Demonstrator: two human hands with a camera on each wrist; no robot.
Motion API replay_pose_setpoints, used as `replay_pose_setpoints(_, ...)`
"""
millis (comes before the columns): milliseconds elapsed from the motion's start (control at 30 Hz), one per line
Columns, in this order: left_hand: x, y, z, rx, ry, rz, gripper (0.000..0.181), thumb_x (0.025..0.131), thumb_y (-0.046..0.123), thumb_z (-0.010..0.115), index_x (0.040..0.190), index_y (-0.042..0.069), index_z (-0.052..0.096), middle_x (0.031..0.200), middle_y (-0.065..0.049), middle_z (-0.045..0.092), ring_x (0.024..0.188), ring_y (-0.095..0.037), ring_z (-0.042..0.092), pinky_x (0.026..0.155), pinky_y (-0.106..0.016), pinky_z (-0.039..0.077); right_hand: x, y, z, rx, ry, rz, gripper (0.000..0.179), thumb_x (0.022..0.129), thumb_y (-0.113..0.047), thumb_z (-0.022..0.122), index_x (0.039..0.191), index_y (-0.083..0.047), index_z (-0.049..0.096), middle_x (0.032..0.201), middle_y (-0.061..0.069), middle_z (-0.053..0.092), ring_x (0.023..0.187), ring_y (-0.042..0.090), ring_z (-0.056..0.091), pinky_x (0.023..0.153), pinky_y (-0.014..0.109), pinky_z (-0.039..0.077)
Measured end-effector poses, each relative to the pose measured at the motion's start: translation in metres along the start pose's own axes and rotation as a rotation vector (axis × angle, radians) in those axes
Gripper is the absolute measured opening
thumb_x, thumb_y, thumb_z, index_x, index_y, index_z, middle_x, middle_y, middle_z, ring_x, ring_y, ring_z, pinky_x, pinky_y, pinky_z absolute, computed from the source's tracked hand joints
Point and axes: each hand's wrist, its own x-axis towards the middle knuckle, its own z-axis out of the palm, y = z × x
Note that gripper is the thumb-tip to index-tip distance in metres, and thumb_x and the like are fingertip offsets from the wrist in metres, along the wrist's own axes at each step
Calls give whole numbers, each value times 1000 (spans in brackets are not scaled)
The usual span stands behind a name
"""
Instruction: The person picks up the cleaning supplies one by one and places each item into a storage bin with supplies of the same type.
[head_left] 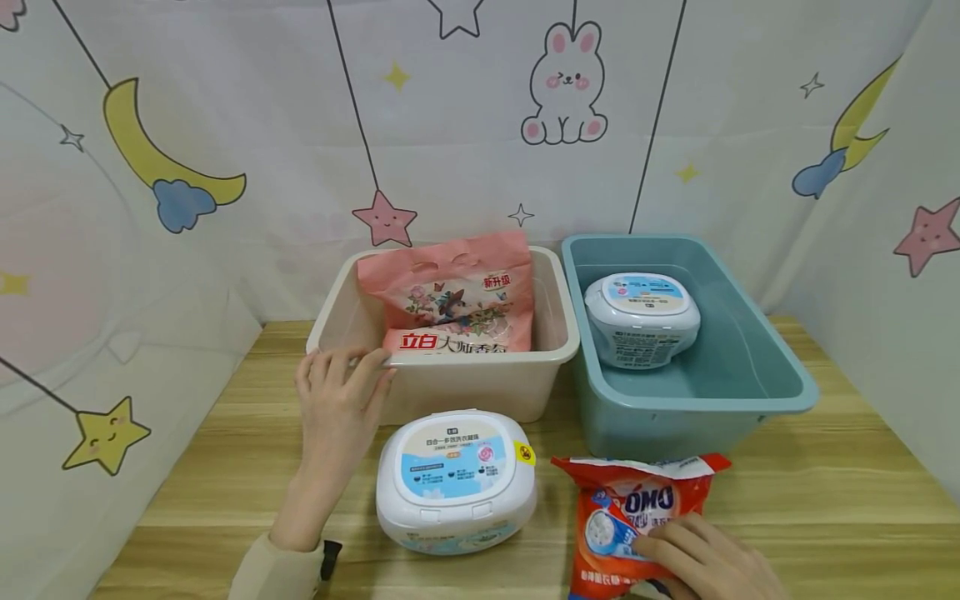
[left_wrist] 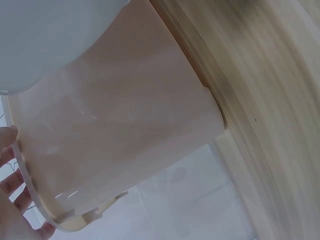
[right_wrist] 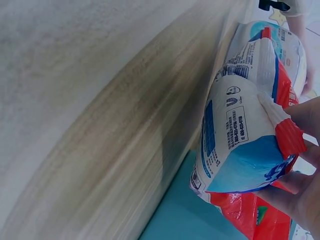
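My left hand [head_left: 341, 396] grips the front left rim of a cream plastic bin [head_left: 465, 392]. In the left wrist view its fingers [left_wrist: 12, 187] are over the rim. A pink bag of laundry powder [head_left: 457, 304] leans inside this bin. My right hand [head_left: 701, 558] holds a red OMO laundry powder bag [head_left: 637, 500] in front of the teal bin [head_left: 675, 417]. The right wrist view shows the bag's white and blue back [right_wrist: 235, 120], with my fingers along its edge. Between my hands sits a white lidded tub [head_left: 457, 483] with a blue label.
Another white tub [head_left: 641, 321] stands in the left back part of the teal bin, which is right beside the cream one. Everything rests on a wood-grain table [head_left: 217, 467]. A white printed curtain [head_left: 480, 150] hangs behind and at both sides.
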Motion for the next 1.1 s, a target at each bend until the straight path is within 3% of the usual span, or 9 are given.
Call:
replay_pose_setpoints(500,-1,0,-1,5,-11,-7,21,84,17,73,102,9,69,98,-15,61,96,-37,50,98,-59,30,6,1,-9,-23,131,-58,40,82,-53,66,116,-35,62,101,-20,60,89,-1,55,67,1,41)
replay_pose_setpoints(1100,-1,1,-1,17,-19,-11,21,83,16,74,102,9,69,99,-15,61,96,-36,50,98,-59,29,13,-3,-21,-31,203,-83,38,84,-58,60,112,-32,64,99,-19,61,87,-2,54,67,1,42)
